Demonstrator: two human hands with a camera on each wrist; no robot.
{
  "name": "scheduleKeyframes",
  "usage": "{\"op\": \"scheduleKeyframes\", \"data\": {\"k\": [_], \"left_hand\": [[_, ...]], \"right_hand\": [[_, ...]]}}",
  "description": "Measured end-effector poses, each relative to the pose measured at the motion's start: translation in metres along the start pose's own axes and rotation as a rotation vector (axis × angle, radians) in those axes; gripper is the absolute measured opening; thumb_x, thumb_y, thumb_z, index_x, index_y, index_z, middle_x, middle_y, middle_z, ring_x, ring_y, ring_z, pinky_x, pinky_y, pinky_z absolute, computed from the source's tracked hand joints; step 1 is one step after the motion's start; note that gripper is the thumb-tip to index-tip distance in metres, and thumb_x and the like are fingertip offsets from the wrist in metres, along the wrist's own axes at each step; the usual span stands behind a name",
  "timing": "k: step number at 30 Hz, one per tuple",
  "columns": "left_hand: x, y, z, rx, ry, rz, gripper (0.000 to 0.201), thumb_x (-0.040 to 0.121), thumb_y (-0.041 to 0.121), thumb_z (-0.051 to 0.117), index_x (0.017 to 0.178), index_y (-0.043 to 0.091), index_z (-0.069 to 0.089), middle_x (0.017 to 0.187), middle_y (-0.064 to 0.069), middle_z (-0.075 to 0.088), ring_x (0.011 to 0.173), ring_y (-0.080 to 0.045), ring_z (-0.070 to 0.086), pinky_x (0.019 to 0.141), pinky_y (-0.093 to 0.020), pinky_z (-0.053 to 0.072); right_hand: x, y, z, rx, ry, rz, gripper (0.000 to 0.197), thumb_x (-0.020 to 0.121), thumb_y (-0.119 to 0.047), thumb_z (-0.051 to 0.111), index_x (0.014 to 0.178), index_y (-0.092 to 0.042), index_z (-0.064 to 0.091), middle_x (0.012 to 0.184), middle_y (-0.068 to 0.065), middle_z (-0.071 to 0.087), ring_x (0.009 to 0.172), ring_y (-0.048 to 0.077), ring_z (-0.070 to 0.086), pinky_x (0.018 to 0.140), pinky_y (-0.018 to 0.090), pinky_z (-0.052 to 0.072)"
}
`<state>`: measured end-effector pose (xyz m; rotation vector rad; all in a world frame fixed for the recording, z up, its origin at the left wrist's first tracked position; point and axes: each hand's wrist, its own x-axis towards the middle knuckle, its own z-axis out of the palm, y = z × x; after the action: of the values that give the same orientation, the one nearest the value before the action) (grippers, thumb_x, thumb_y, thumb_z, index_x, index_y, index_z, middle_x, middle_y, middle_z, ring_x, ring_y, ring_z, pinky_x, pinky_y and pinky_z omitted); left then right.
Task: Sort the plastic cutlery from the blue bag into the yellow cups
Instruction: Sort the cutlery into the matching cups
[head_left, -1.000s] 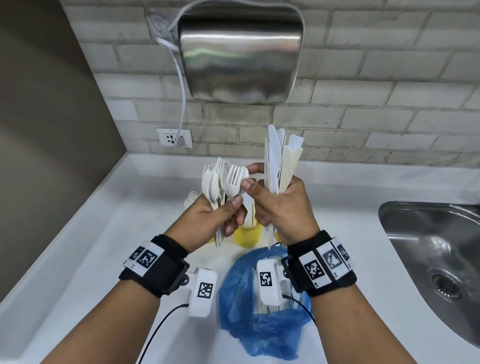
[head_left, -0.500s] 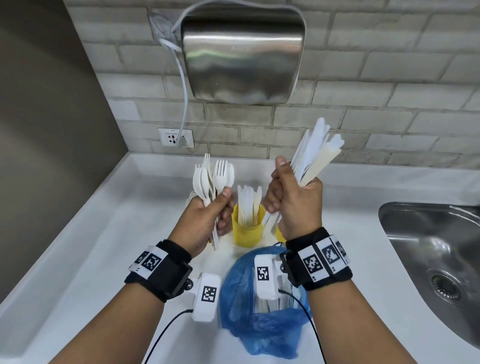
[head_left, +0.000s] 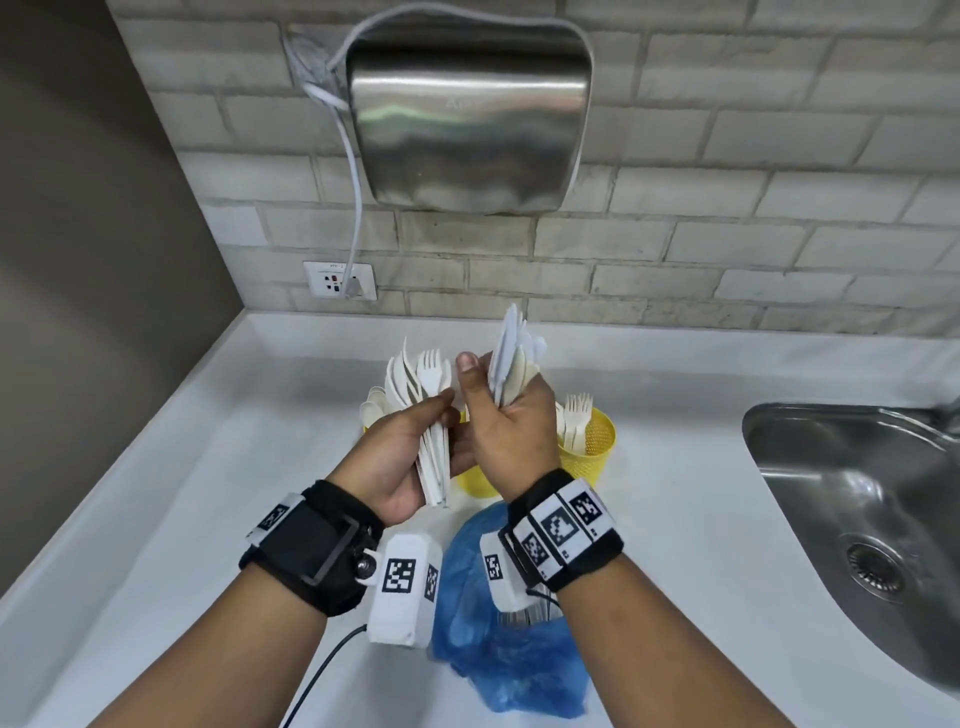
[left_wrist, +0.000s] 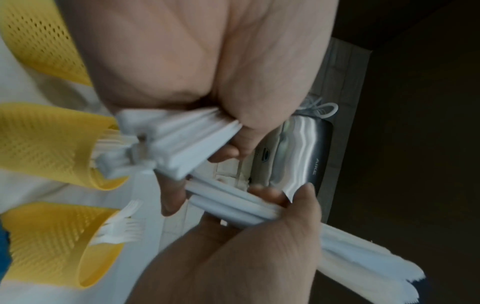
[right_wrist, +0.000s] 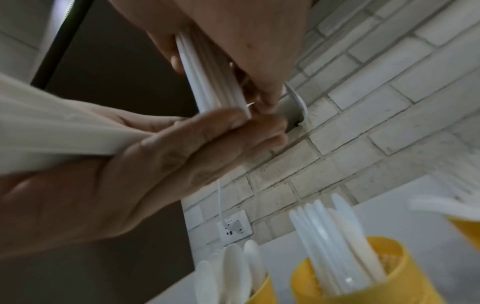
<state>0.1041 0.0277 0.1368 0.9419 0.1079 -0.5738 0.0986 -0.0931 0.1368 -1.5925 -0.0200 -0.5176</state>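
My left hand (head_left: 410, 447) grips a fan of white plastic forks and spoons (head_left: 423, 384) by the handles. Right beside it, my right hand (head_left: 506, 426) holds a bundle of white knives (head_left: 511, 353) upright, thumb raised. In the right wrist view my right fingers (right_wrist: 249, 125) touch the handle ends of the left hand's bundle (right_wrist: 207, 72). Behind the hands stand three yellow mesh cups: one with spoons (head_left: 370, 415), a middle one (head_left: 475, 483) mostly hidden, one with forks (head_left: 595, 447). The knives in the middle cup (right_wrist: 337, 246) show from the right wrist. The blue bag (head_left: 509, 649) lies below my wrists.
A steel sink (head_left: 857, 499) is sunk into the white counter (head_left: 208, 493) at the right. A steel hand dryer (head_left: 467, 114) hangs on the brick wall, its cable running to a socket (head_left: 340, 280). A dark wall bounds the left side.
My hands, apart half a second ago, have come together again. The right hand swung its knife bundle left and down beside the left hand's forks and spoons.
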Motion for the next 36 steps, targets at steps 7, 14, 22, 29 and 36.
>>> {"op": "scheduleKeyframes", "data": {"k": [7, 14, 22, 29, 36], "left_hand": [[-0.012, -0.003, 0.002, 0.06, 0.035, 0.035, 0.038, 0.106, 0.029, 0.05, 0.073, 0.011, 0.048, 0.111, -0.026, 0.074, 0.103, -0.038, 0.075, 0.084, -0.039, 0.064], [-0.021, -0.005, -0.018, 0.29, 0.11, 0.133, 0.032, 0.101, 0.043, 0.057, 0.079, 0.019, 0.053, 0.064, 0.001, 0.037, 0.045, -0.009, 0.029, 0.045, -0.023, 0.035], [-0.03, -0.024, -0.016, 0.581, 0.11, 0.343, 0.032, 0.098, 0.049, 0.06, 0.072, 0.029, 0.059, 0.061, 0.003, 0.033, 0.052, -0.016, 0.027, 0.05, -0.026, 0.034], [-0.013, 0.015, -0.005, 1.675, 0.469, 1.134, 0.02, 0.082, 0.028, 0.051, 0.099, 0.028, 0.062, 0.087, 0.008, 0.069, 0.078, -0.018, 0.063, 0.06, -0.028, 0.045], [-0.009, 0.013, 0.024, 0.477, 0.039, 0.808, 0.026, 0.1, 0.029, 0.058, 0.078, 0.017, 0.055, 0.058, 0.009, 0.042, 0.047, -0.01, 0.038, 0.053, -0.028, 0.041]], "right_hand": [[0.02, -0.01, -0.034, -0.083, 0.093, 0.196, 0.027, 0.08, -0.028, 0.067, 0.062, -0.009, 0.07, 0.057, 0.004, 0.067, 0.053, 0.02, 0.063, 0.053, 0.032, 0.049], [0.045, 0.01, -0.095, -0.028, 0.399, 0.304, 0.017, 0.08, -0.022, 0.069, 0.065, -0.015, 0.063, 0.054, 0.004, 0.059, 0.042, 0.022, 0.053, 0.045, 0.025, 0.04], [0.026, 0.05, -0.066, -0.117, 0.269, 0.36, 0.023, 0.076, -0.026, 0.07, 0.058, -0.016, 0.061, 0.054, -0.001, 0.063, 0.05, 0.022, 0.058, 0.055, 0.035, 0.05], [0.022, 0.042, -0.029, -0.117, 0.052, 0.202, 0.023, 0.078, -0.024, 0.068, 0.058, -0.018, 0.057, 0.052, -0.007, 0.061, 0.047, 0.017, 0.058, 0.053, 0.029, 0.047], [0.026, 0.043, -0.033, -0.132, 0.145, 0.192, 0.03, 0.086, -0.021, 0.071, 0.06, -0.014, 0.058, 0.055, -0.002, 0.063, 0.053, 0.023, 0.064, 0.056, 0.033, 0.054]]}}
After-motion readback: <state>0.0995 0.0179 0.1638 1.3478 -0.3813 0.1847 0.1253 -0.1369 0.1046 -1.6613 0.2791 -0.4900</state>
